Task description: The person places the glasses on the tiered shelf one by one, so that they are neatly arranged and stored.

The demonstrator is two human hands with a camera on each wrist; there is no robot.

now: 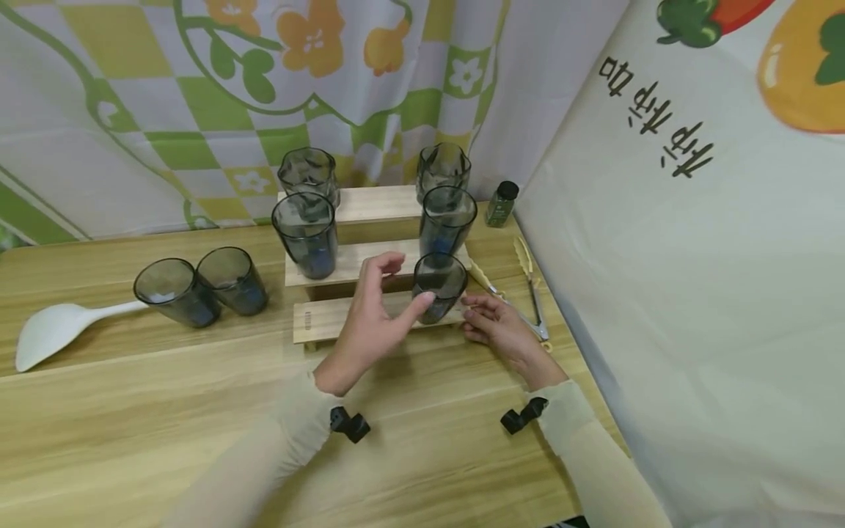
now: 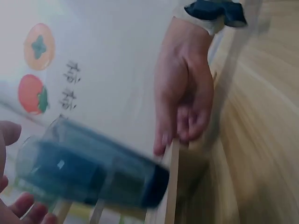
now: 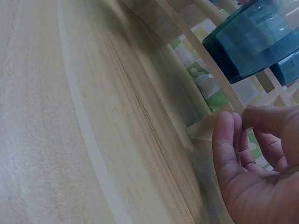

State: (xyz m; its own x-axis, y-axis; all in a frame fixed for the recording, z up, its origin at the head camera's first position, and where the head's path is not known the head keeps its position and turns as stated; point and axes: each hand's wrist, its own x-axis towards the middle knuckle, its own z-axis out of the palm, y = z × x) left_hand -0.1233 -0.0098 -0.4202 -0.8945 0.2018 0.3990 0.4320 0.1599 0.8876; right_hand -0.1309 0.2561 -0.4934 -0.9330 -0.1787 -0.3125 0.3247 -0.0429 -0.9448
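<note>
A smoky dark glass (image 1: 439, 290) stands on the right part of the lowest step of a three-tier wooden rack (image 1: 323, 319). My left hand (image 1: 372, 323) is beside that glass, thumb and fingers spread; in the left wrist view a gap shows between the fingertips (image 2: 23, 205) and the glass (image 2: 93, 163). With thumb and fingers, my right hand (image 1: 498, 330) pinches the right end of the lowest board, also seen in the right wrist view, where the hand (image 3: 257, 154) holds the board's corner below the glass (image 3: 254, 39).
Other dark glasses stand on the upper steps, such as one on the middle step (image 1: 306, 238). Left of the rack are two more glasses (image 1: 178, 293) and a white spatula (image 1: 56, 334). Tongs (image 1: 533, 293) and a small black-capped jar (image 1: 502, 205) lie near the right wall sheet.
</note>
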